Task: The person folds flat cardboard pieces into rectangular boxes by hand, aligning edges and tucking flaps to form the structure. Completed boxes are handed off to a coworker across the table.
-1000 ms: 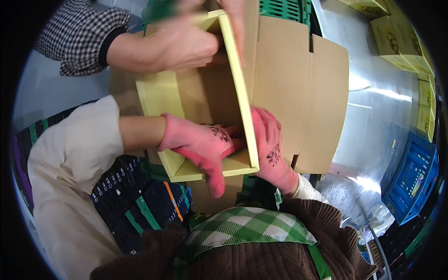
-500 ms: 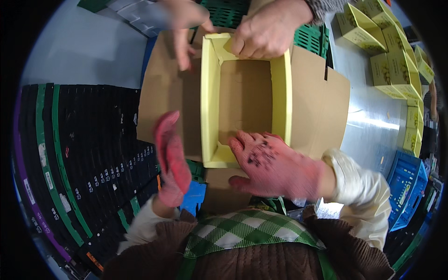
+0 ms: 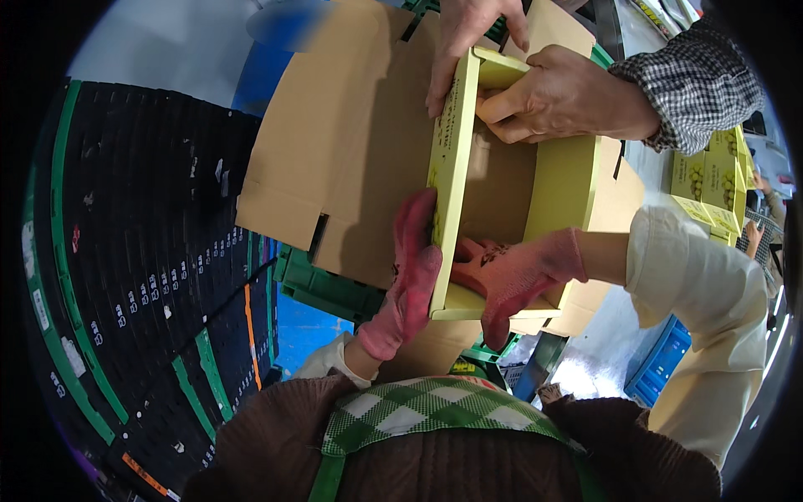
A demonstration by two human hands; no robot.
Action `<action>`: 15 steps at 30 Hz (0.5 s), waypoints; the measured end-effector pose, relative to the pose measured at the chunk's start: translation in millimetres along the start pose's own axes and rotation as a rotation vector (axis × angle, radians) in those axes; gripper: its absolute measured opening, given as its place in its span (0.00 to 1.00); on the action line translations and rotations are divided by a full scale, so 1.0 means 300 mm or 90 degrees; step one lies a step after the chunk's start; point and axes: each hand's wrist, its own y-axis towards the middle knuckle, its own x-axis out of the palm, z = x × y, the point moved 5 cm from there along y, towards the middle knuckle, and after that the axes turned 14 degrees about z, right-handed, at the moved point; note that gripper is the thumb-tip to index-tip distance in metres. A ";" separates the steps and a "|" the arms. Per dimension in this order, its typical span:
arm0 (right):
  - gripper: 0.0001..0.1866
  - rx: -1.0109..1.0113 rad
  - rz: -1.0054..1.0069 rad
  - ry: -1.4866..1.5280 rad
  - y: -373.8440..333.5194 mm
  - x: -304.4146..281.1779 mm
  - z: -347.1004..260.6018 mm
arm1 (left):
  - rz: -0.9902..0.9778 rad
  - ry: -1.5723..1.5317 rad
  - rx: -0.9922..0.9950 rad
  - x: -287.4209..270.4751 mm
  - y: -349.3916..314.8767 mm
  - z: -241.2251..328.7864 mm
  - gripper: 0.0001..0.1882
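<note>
A yellow cardboard box (image 3: 577, 171) with raised walls lies tilted on a brown cardboard sheet. My left hand (image 3: 406, 280), in a pink glove, lies with straight fingers against the outside of its left wall. Inside the near left corner is my right hand (image 3: 527, 272), also pink-gloved. Its fingers touch the inner side of that wall, and its thumb is spread out over the near edge; the fingertips are partly hidden. At the far end, another person's bare hands hold the box: one hand (image 3: 468, 38) on the outer left wall, the other hand (image 3: 577, 96) reaching inside.
The brown cardboard sheet (image 3: 335, 142) spreads under the box, over a green crate (image 3: 322, 284). Stacked black crates (image 3: 159, 217) stand on the left. Several yellow boxes (image 3: 707, 180) stand on the metal table at the right, with a blue crate (image 3: 661, 360) below.
My left hand has come onto the box's outer left wall, and my right hand has gone inside. The box is now turned and further right. The other person's hands have shifted right.
</note>
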 end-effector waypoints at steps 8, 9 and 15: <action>0.63 0.053 -0.049 -0.163 -0.016 -0.046 -0.040 | 0.007 0.098 0.018 0.009 0.011 0.016 0.35; 0.63 0.058 -0.048 -0.161 0.002 -0.036 -0.007 | 0.015 0.121 0.027 0.007 0.014 0.021 0.35; 0.26 -0.125 0.359 -0.279 -0.084 -0.014 -0.101 | 0.008 0.182 0.177 -0.009 0.020 0.019 0.29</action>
